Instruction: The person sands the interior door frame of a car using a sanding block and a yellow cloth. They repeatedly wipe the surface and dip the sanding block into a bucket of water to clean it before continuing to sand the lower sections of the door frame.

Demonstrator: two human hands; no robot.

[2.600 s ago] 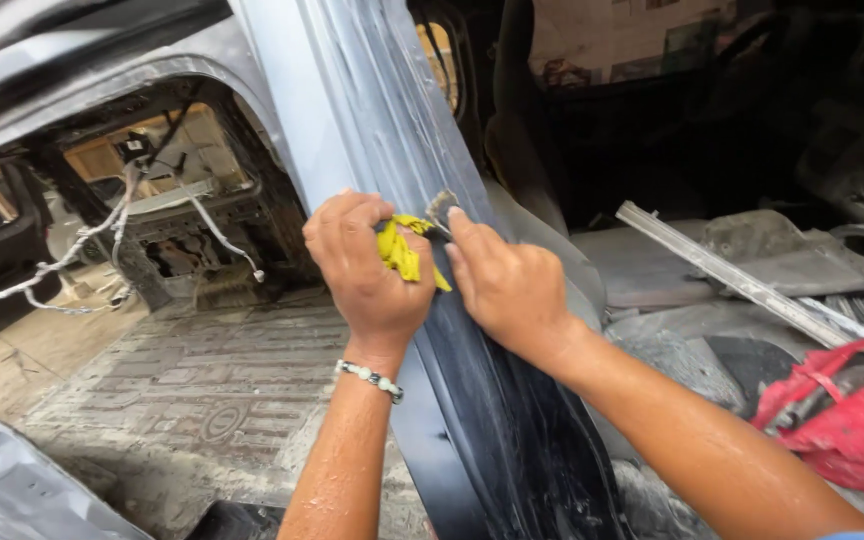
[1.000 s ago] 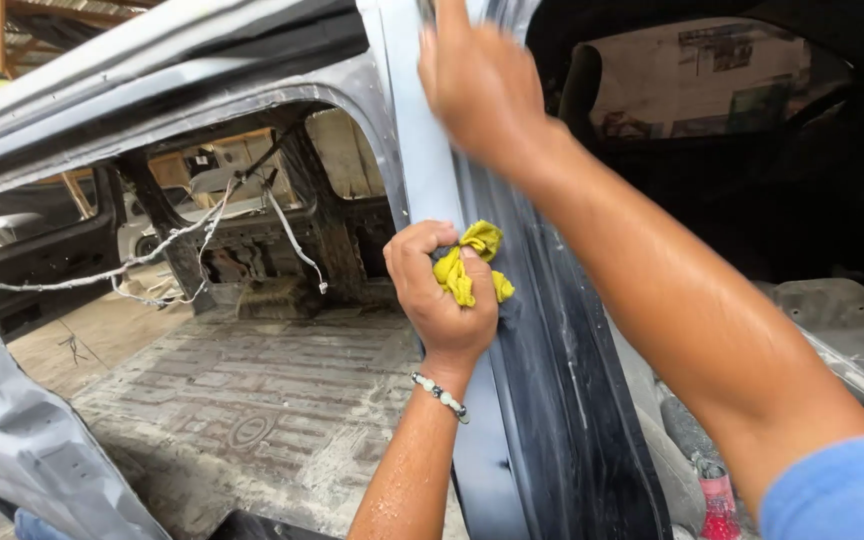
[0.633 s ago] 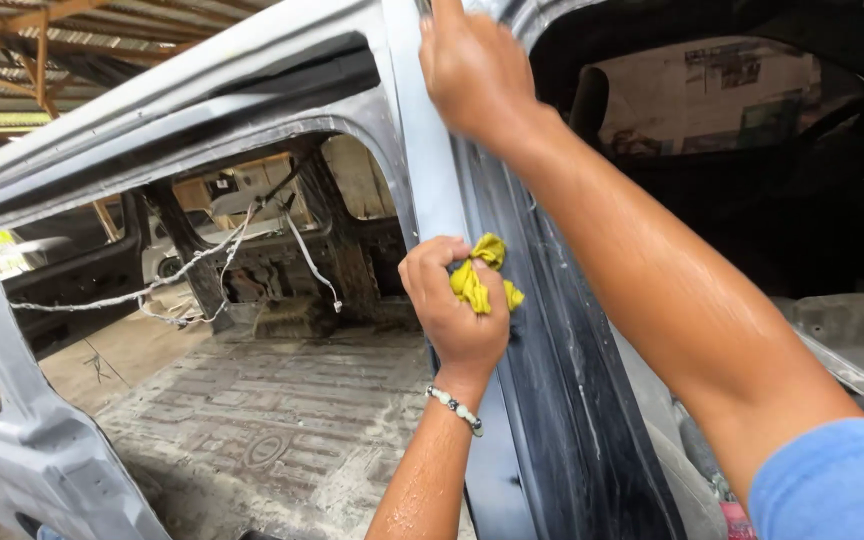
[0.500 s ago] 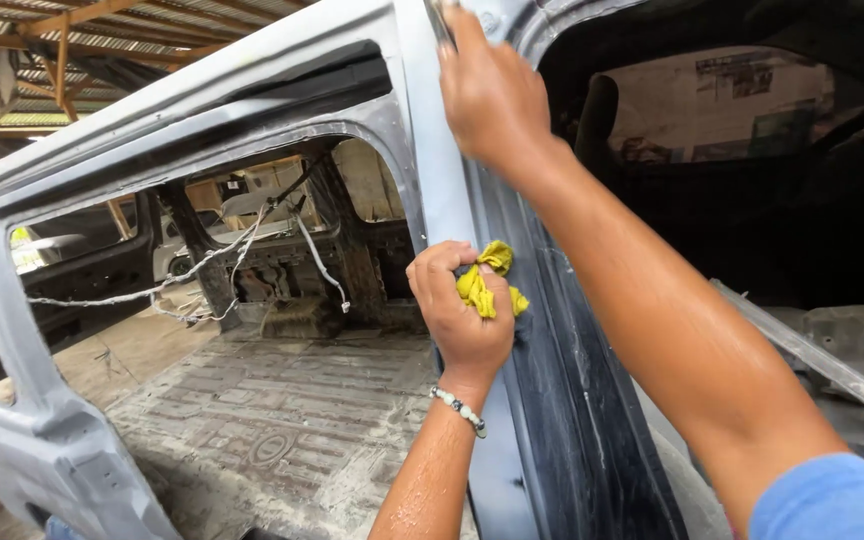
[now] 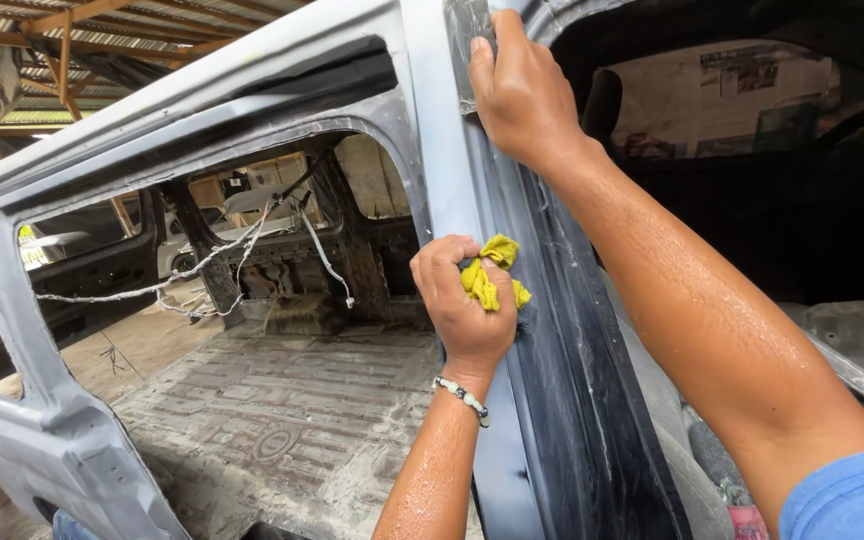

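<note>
Since earlier, higher: two hands (image 5: 492, 200), one yellow rag (image 5: 492, 280)

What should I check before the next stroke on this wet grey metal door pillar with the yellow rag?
1. Rag grip: left hand is fisted around the crumpled yellow rag, part of it sticking out. Ok.
2. Rag contact: it sits against the grey metal door pillar. Ok.
3. Upper hand: right hand presses a small flat grey piece to the pillar top; what the piece is, cannot tell.
4. Surface: pillar below looks wet and streaked. Ok for wet work.
5. Bead bracelet on the left wrist, close to the pillar edge. Possible snag, not ok.
6. Footing: not in view, cannot tell.
</note>
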